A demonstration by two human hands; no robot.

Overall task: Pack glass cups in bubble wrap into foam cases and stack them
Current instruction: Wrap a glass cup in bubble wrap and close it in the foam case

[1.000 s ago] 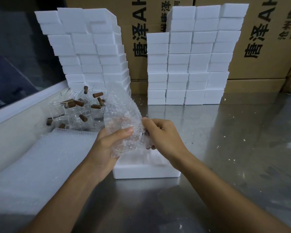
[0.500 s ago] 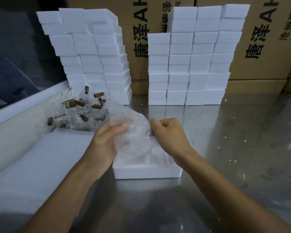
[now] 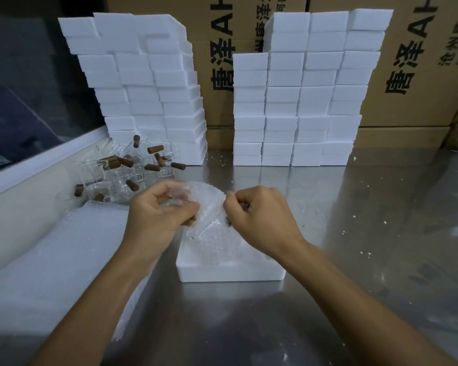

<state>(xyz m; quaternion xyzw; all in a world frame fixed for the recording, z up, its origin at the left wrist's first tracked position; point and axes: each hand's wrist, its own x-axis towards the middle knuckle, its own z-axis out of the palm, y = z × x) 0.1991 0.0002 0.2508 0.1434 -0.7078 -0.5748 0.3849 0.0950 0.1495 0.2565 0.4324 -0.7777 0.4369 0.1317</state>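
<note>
Both hands [image 3: 156,215] [image 3: 259,217] pinched the wrap [image 3: 209,207] round a cup — bundle sat directly above the open case [image 3: 230,272] at the bench's middle.

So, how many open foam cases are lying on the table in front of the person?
1. The open foam case lies on the metal table, below both hands, holding the bubble-wrapped cup. The white blocks behind are stacked; more open ones may be hidden.

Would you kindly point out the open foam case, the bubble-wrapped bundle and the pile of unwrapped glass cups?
foam case [image 3: 230,273], head view, on its front wall.
bubble-wrapped bundle [image 3: 212,233], head view, on the wrap between the hands.
glass cups [image 3: 122,175], head view, on the pile's middle.
</note>
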